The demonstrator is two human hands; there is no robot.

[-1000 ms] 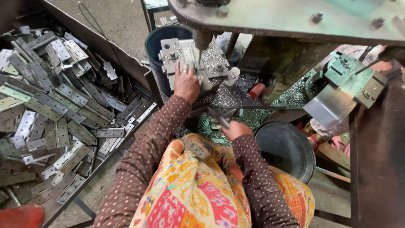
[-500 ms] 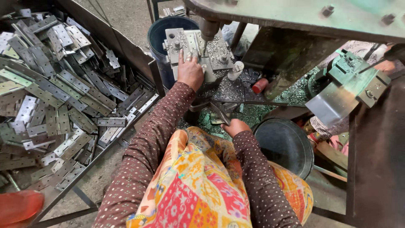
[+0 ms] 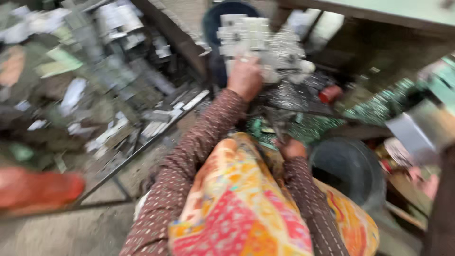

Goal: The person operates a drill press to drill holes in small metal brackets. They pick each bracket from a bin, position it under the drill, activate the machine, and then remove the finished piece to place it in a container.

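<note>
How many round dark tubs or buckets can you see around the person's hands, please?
2: a blue bucket behind the metal block that the left hand touches, and a black tub beside the right hand. Blur may hide others.

The person wears a long-sleeved top of dark brown cloth covered all over with small pale dots, the sleeves running down to both wrists and ending just short of the left hand (image 3: 245, 78) at twelve o'clock and the right hand (image 3: 292, 149) near the centre. Over the lap, at six o'clock, falls a bright printed cloth in yellow, orange, red and pink, with a busy flowered pattern. The picture is motion-blurred, so finer stitching cannot be made out.
</note>
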